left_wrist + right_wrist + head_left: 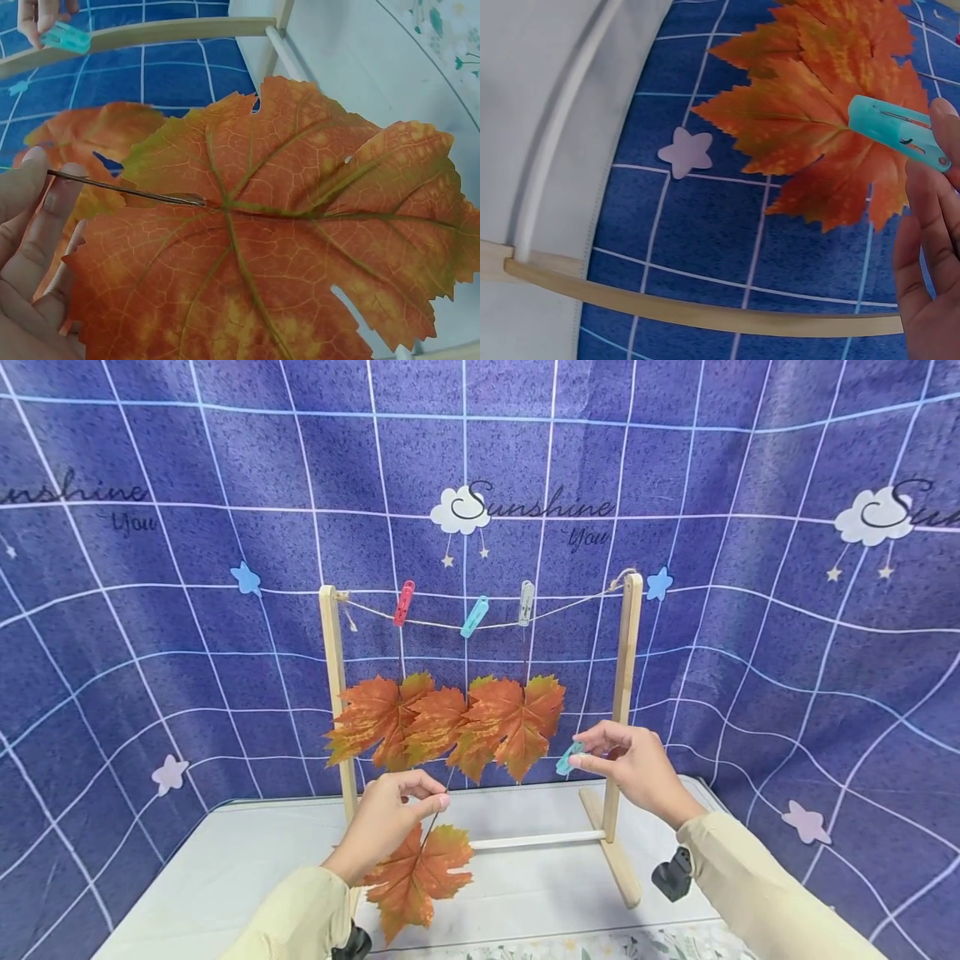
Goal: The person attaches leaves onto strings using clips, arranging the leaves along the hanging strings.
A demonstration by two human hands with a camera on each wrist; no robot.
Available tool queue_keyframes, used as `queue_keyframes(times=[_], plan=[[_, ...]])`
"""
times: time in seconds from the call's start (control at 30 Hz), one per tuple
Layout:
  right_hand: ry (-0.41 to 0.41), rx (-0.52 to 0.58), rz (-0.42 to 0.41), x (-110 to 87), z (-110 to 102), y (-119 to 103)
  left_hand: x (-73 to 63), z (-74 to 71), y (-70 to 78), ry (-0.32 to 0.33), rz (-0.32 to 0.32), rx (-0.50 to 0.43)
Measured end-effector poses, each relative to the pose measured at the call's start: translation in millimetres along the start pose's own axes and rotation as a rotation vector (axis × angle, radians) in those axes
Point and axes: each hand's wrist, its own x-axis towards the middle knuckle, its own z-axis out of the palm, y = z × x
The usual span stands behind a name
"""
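Note:
Between thumb and fingertips, my left hand pinches the stem of an orange maple-like leaf, which hangs down in front of the rack. My right hand pinches a teal clothespin at one end, just right of the hanging leaves. Three similar leaves hang from a string in an overlapping row: a left leaf, a middle leaf and a right leaf. Along the string sit a red clothespin, a blue clothespin and a grey clothespin.
The string is tied between a left wooden post and a right wooden post. A white crossbar joins them low down. The rack stands on a white table before a blue gridded curtain.

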Motion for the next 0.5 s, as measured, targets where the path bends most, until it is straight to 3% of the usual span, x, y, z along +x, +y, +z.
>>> queue_keyframes(times=[0.27, 0.5], plan=[[0.008, -0.038, -0.036, 10.2, -13, -11, 8.5, 9.4, 15.2, -0.031, 0.053, -0.033], [-0.035, -0.041, -0.045, 18.4, -23, -18, 15.3, 18.9, 24.3, -0.047, 0.065, -0.027]])
